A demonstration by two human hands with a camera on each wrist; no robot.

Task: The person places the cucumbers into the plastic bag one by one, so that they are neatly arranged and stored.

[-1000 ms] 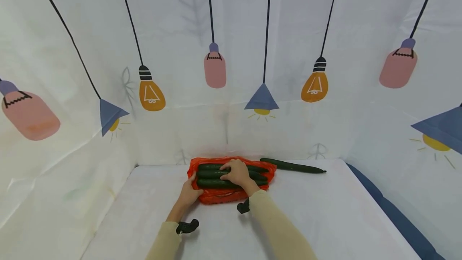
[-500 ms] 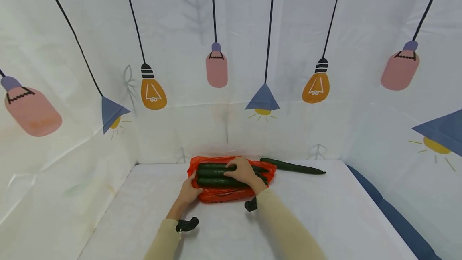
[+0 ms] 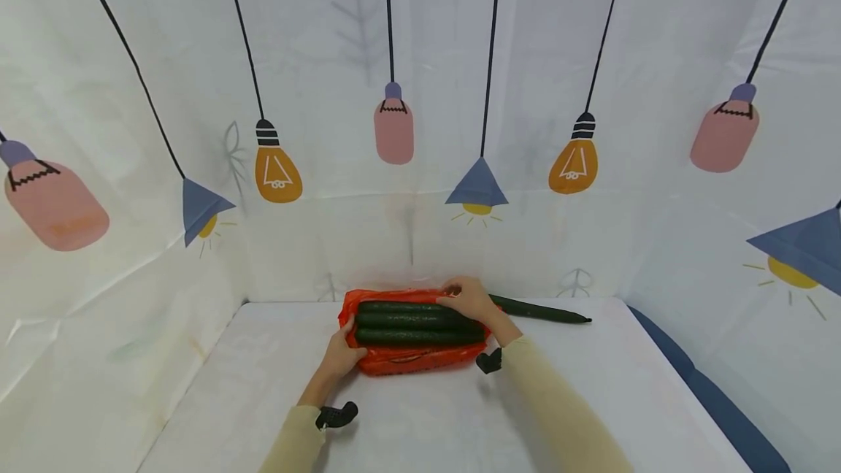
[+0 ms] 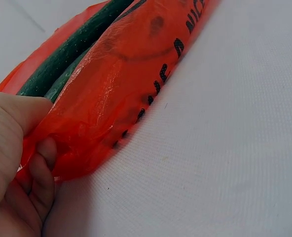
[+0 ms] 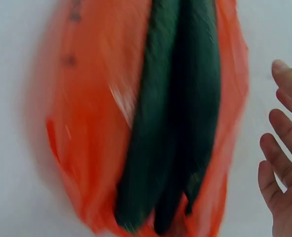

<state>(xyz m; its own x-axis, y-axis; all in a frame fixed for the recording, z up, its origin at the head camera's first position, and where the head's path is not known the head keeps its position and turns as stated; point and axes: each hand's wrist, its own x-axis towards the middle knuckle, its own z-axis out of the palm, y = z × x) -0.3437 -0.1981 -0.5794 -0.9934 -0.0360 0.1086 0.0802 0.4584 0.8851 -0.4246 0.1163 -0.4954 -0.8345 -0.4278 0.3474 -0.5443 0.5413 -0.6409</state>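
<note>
Several long green cucumbers (image 3: pixel 407 338) lie side by side in a red plastic bag (image 3: pixel 410 363) at the back of the table. My left hand (image 3: pixel 340 355) holds the bag's left end; in the left wrist view, thumb and curled fingers (image 4: pixel 40 175) pinch the crumpled plastic. Over the bag's back right part is my right hand (image 3: pixel 474 301). Its fingers (image 5: pixel 286 131) look spread and hold nothing in the right wrist view, beside the bag. A loose cucumber (image 3: pixel 542 311) rests right of the bag, its left end hidden behind the right hand.
The white table (image 3: pixel 420 429) ends at a white back wall (image 3: pixel 407 239) printed with hanging lamps. White side walls rise left and right. A dark blue strip (image 3: pixel 709 393) runs along the table's right edge.
My right hand has moved right and back, from the middle of the cucumbers to the bag's right part, uncovering more of them. My left hand keeps its hold on the bag's left end.
</note>
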